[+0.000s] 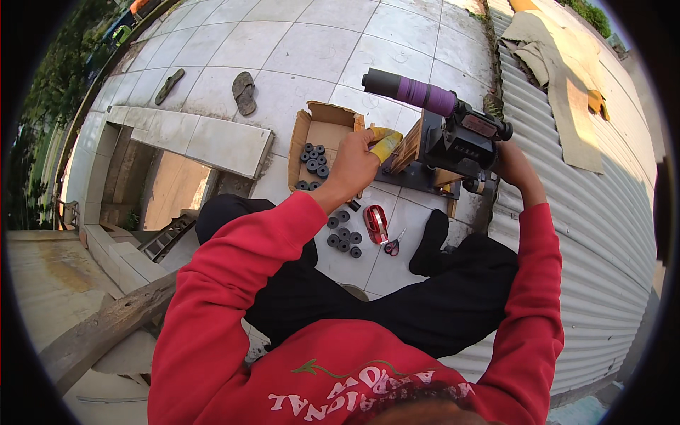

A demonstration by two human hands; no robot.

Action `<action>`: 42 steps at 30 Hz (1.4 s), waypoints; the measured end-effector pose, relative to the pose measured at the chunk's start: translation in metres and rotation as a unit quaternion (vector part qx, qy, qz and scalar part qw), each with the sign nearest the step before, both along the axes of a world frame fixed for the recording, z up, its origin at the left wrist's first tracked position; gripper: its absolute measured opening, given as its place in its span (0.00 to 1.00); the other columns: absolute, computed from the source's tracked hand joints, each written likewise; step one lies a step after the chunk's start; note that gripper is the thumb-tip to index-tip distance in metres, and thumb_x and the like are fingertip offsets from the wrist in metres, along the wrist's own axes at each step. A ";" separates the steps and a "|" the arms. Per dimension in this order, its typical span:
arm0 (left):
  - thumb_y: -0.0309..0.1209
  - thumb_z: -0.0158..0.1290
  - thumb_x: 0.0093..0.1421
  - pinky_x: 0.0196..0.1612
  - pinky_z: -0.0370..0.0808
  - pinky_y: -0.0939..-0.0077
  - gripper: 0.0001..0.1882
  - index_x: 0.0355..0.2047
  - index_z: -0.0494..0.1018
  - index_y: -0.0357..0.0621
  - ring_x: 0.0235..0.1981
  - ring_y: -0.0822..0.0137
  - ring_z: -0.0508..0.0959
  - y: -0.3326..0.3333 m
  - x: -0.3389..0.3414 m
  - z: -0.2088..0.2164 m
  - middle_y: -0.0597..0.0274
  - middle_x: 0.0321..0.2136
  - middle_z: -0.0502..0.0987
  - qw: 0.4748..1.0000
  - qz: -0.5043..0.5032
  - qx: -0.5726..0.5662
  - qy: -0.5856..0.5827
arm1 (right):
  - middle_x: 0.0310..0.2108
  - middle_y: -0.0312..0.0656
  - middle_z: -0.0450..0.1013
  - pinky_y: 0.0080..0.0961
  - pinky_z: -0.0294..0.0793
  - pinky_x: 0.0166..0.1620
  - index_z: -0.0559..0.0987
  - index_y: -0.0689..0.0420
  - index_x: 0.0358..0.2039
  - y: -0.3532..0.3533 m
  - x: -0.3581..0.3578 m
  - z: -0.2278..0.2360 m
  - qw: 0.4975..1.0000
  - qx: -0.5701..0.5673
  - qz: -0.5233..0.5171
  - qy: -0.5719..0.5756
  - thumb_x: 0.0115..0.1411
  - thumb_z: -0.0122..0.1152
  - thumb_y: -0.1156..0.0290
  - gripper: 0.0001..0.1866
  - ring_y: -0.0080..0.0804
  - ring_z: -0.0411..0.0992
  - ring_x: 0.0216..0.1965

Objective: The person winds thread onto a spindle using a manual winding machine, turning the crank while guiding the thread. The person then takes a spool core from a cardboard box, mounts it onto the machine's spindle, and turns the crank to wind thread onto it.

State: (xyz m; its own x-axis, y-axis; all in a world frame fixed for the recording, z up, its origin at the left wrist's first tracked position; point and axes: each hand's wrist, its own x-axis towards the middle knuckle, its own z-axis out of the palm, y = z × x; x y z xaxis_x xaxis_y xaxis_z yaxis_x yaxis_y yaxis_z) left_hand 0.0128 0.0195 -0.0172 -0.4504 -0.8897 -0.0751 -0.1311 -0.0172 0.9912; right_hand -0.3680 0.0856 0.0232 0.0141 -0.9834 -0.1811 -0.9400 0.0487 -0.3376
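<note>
A black winding machine [464, 145] stands on the tiles in front of me, with a dark tube wrapped in purple thread [425, 95] on its upper left. My left hand [356, 164] is closed on a yellow cloth [384, 145], next to the machine's wooden upright [411, 145]. At the machine's right side is my right hand [515, 166]; its fingers are largely hidden behind the machine. Under my left wrist, a cardboard box [300, 145] contains several dark spools [312, 165]. More dark spools [343, 237] lie on the tiles between my legs.
A red tape dispenser [375, 224] and small scissors [394, 245] lie near my foot [430, 244]. Two sandals [244, 93] rest farther off. To the left is a tile-edged opening [191, 142]; corrugated roofing [567, 262] runs along the right, with a beige cloth [570, 106] on it.
</note>
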 end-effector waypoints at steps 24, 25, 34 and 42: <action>0.31 0.60 0.72 0.39 0.73 0.81 0.16 0.55 0.81 0.32 0.38 0.81 0.75 -0.001 0.000 0.002 0.66 0.38 0.83 1.000 -0.014 -0.004 0.011 | 0.28 0.48 0.80 0.35 0.76 0.38 0.80 0.65 0.34 0.020 0.011 0.037 0.990 0.133 -0.007 -0.036 0.56 0.75 0.68 0.14 0.39 0.79 0.31; 0.31 0.60 0.72 0.40 0.73 0.81 0.17 0.55 0.81 0.32 0.38 0.80 0.75 -0.001 0.000 0.002 0.65 0.38 0.83 1.000 -0.019 -0.008 -0.006 | 0.28 0.48 0.80 0.35 0.76 0.38 0.80 0.65 0.34 0.022 0.008 0.037 0.990 0.133 -0.007 -0.035 0.56 0.75 0.68 0.14 0.39 0.79 0.31; 0.26 0.56 0.73 0.46 0.75 0.84 0.15 0.57 0.80 0.32 0.42 0.81 0.78 -0.009 0.000 0.005 0.64 0.44 0.84 0.999 -0.017 -0.021 0.041 | 0.27 0.45 0.79 0.32 0.75 0.34 0.79 0.66 0.33 0.025 0.017 0.047 0.977 0.147 -0.056 -0.145 0.59 0.73 0.73 0.11 0.29 0.77 0.26; 0.28 0.57 0.72 0.42 0.76 0.83 0.16 0.57 0.80 0.33 0.40 0.82 0.79 -0.015 -0.001 0.011 0.66 0.42 0.84 0.999 -0.040 -0.012 0.009 | 0.34 0.48 0.82 0.34 0.79 0.51 0.84 0.64 0.40 0.050 0.039 0.089 0.997 -0.058 -0.053 0.013 0.55 0.75 0.75 0.13 0.33 0.82 0.44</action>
